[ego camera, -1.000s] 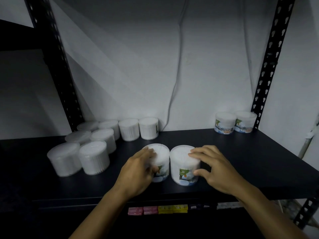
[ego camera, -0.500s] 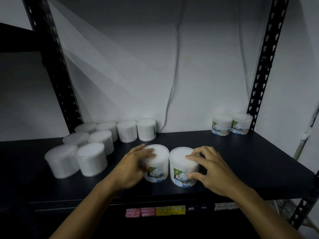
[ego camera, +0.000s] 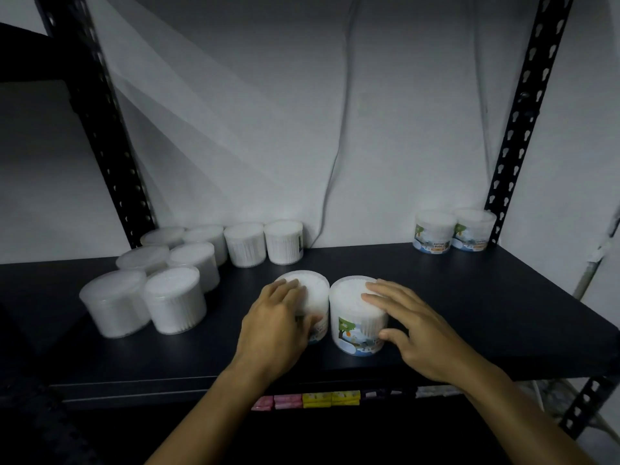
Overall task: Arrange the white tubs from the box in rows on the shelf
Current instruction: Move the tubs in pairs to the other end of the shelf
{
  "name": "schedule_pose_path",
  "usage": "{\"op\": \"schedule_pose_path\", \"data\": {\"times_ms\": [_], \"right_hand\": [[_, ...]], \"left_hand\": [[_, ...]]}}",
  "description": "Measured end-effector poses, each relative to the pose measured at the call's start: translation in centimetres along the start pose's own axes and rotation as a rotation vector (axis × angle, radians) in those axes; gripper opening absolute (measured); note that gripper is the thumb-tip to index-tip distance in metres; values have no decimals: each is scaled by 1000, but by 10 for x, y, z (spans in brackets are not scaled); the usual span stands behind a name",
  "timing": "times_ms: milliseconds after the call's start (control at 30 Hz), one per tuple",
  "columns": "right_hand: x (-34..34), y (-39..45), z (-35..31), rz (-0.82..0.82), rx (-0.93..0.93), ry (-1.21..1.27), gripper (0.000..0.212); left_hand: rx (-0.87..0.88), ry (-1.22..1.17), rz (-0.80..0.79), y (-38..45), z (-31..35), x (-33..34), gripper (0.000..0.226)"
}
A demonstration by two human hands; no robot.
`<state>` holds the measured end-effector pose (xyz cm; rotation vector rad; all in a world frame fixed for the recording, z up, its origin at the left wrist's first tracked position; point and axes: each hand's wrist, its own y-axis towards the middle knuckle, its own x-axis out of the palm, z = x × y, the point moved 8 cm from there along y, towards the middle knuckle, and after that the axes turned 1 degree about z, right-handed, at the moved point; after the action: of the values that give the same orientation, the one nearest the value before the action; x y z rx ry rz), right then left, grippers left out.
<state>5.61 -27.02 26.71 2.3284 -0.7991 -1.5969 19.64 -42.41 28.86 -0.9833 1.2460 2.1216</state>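
On the dark shelf (ego camera: 503, 313) of a black slotted-post rack (ego camera: 523, 105), set against a pale wall (ego camera: 251, 129), white cotton-bud tubs stand upright, lids up. A cluster of eight tubs (ego camera: 174, 280) fills the left rear in rows, their plain sides facing out. Two labelled tubs (ego camera: 453, 231) sit touching at the right rear corner. Near the front edge, two more stand side by side, touching. The left hand (ego camera: 275, 327) grips the left front tub (ego camera: 310, 297), fingers curled over its lid and thumb against its wall. The right hand (ego camera: 416, 327) holds the right front tub (ego camera: 357, 317), fingers spread across the lid, thumb pressing the labelled side. Below the shelf edge lie small pink and yellow packets (ego camera: 305, 399).
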Motion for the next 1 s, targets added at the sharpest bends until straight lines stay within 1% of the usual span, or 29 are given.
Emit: {"op": "schedule_pose_path", "data": {"times_ms": [167,333,833,1000], "right_hand": [[3,1,5,32,33,4,59],[2,2,5,37,59,-3,58],[4,7,12,43,82,-11,59],[4,7,11,39,72,-37,59]], "left_hand": [[5,-164,-111,3,-10,2,56],[-15,-278,-162,3,-15,-1,56],[-25,-408,-281,1,-21,-2,58],[48,-377,-316,4,-17,-6,51]]}}
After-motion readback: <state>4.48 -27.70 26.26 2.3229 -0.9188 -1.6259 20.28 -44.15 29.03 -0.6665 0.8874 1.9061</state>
